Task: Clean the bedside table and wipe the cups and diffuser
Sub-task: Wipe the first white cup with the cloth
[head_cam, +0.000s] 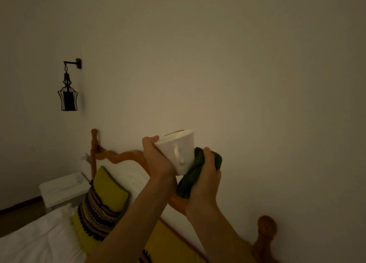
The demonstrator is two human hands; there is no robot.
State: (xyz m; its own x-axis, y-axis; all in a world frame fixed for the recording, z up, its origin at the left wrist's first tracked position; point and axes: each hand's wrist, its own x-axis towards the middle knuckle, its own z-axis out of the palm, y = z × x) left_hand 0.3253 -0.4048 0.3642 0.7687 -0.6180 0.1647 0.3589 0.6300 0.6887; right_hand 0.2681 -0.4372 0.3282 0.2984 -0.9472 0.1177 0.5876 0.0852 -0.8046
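White ceramic fills my left hand: I hold the cup up in front of the wall, tilted, its base toward me and its mouth turned away. My left fingers are curled round its lower edge, the thumb showing at the rim on the left. My right hand grips a bunched green cloth, fingers closed round it, and presses it against the right side of the cup. Both arms reach up from the bottom of the view, wrists close together.

Below the cup runs the curved wooden headboard, with a yellow patterned pillow leaning against it and white bedding in the lower left. Beyond the bed stands a white bedside table by the wall. A black lantern lamp hangs from a bracket above it.
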